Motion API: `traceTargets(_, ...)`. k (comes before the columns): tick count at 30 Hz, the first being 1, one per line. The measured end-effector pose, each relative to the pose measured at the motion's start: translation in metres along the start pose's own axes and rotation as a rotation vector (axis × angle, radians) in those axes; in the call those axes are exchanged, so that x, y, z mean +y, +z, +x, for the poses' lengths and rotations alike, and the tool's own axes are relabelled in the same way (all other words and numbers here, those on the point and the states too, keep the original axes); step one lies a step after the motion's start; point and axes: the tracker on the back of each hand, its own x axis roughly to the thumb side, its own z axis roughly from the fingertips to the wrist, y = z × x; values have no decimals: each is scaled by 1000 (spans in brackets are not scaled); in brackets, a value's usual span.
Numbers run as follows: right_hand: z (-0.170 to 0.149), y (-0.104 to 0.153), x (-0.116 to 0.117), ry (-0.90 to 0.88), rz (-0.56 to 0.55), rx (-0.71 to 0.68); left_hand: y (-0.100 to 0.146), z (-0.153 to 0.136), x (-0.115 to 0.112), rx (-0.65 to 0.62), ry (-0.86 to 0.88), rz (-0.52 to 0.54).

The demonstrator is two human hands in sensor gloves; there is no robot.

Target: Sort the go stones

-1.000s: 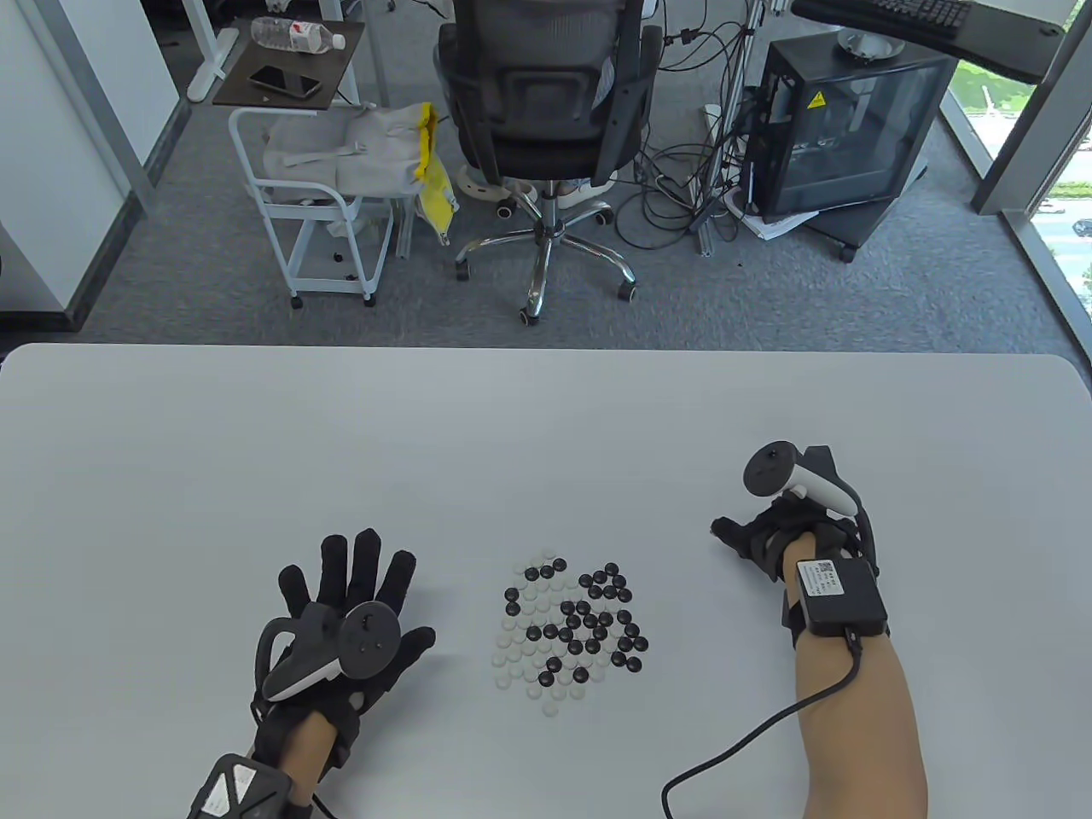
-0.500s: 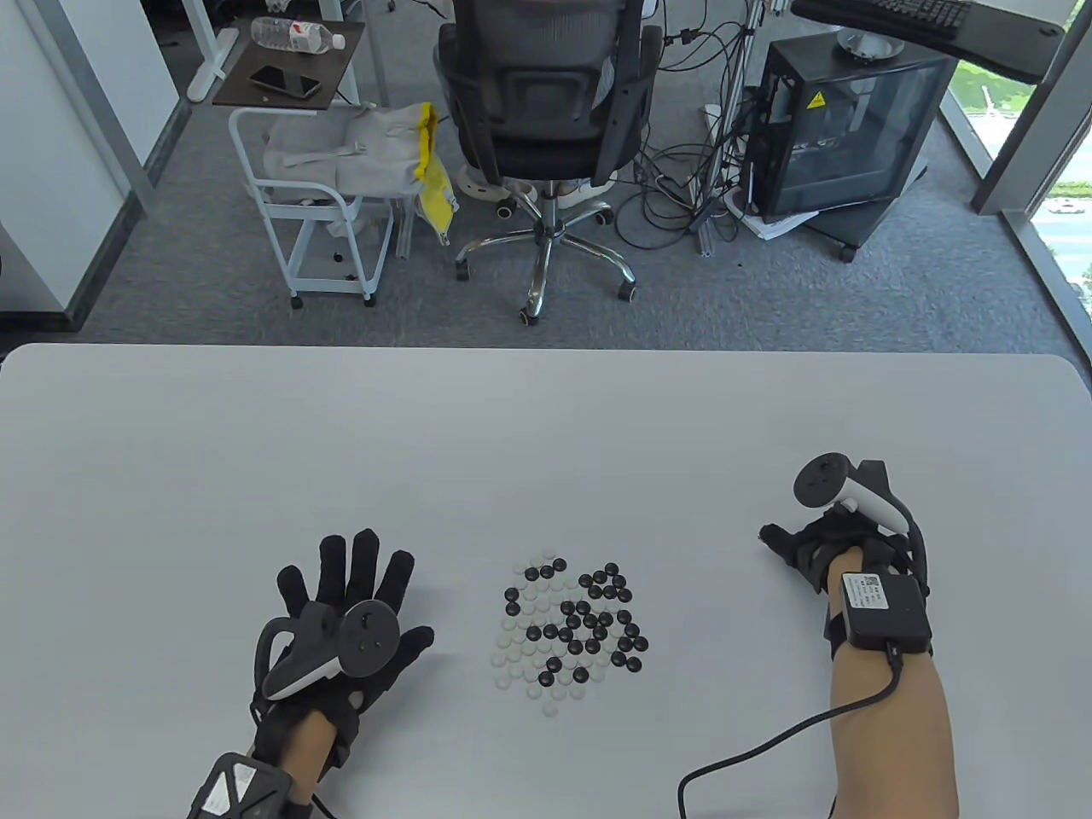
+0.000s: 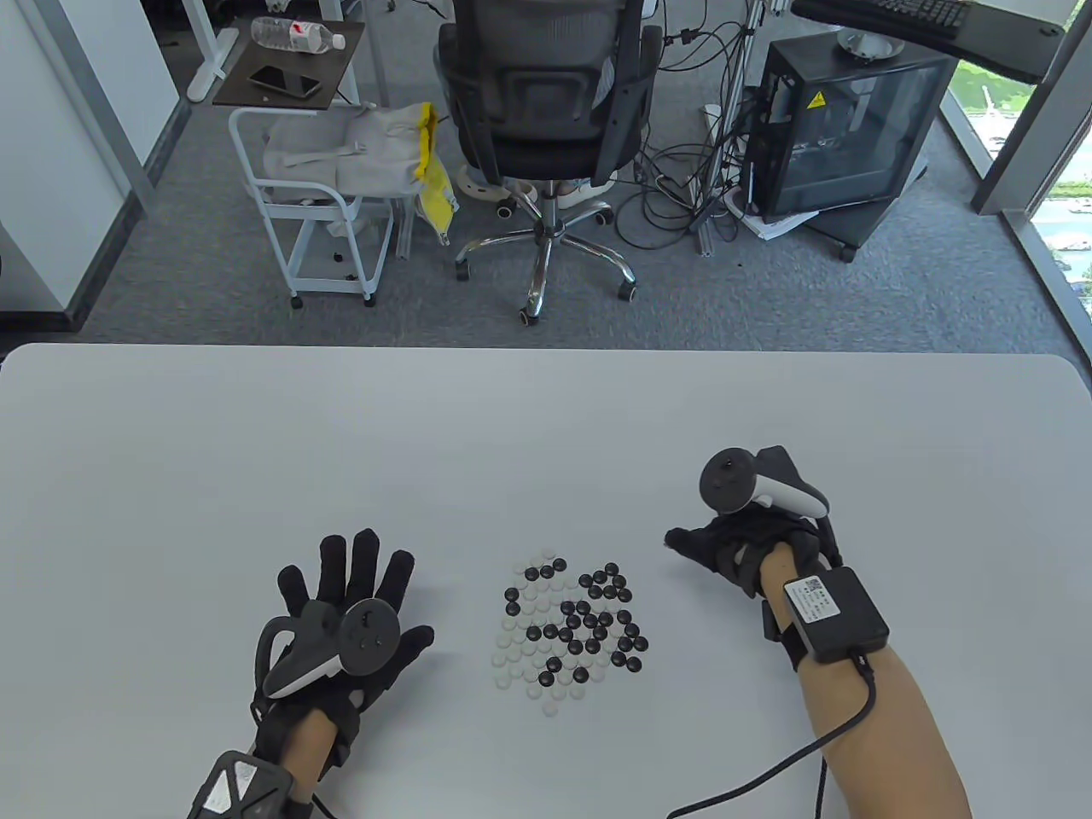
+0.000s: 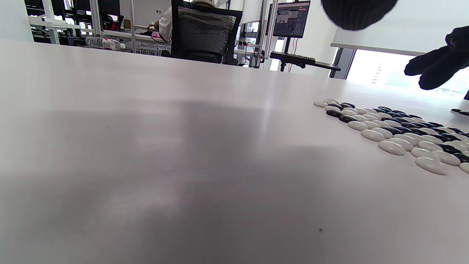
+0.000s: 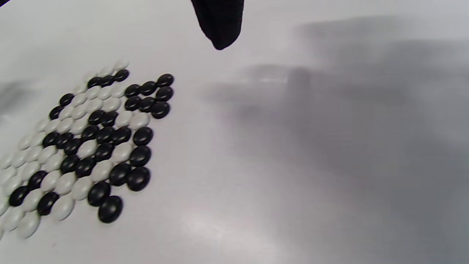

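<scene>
Broadly, the wide pale grey table fills the lower half of the table view, with grey carpet, a black mesh office chair, a white wire trolley and a dark glass-fronted cabinet ranged across the top of the frame behind it. On the table, lower centre, lies the flat cluster of black and white Go stones, mixed together and touching one another; the white ones gather more toward its left and lower edge, the black ones toward its right. The left hand in its black sensor glove lies at the lower left, palm down on the table with its fingers straight and spread, holding nothing, well apart from the stones. The right hand, also gloved, sits right of centre, just up and to the right of the cluster; its thumb points left toward the stones, but its fingers are tucked under the tracker, so I cannot tell whether they are curled or straight. In the right wrist view one gloved fingertip hangs from the top edge above bare table, with the stones at the left of that frame and nothing visibly held.
</scene>
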Motion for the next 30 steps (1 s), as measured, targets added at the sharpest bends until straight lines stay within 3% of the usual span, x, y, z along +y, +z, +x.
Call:
traceTargets(6, 40, -25, 18, 0, 64, -130, 0, 0, 0, -4, -3, 2)
traceTargets(13, 41, -50, 30, -17, 102, -94, 2, -2, 2, -4, 8, 15)
traceTargets(19, 1, -50, 10, -60, 26, 95, 2, -3, 2, -2, 11, 14)
traceTargets(30, -84, -7, 2, -119, -28, 405, 3, -6, 3, 1, 12, 16)
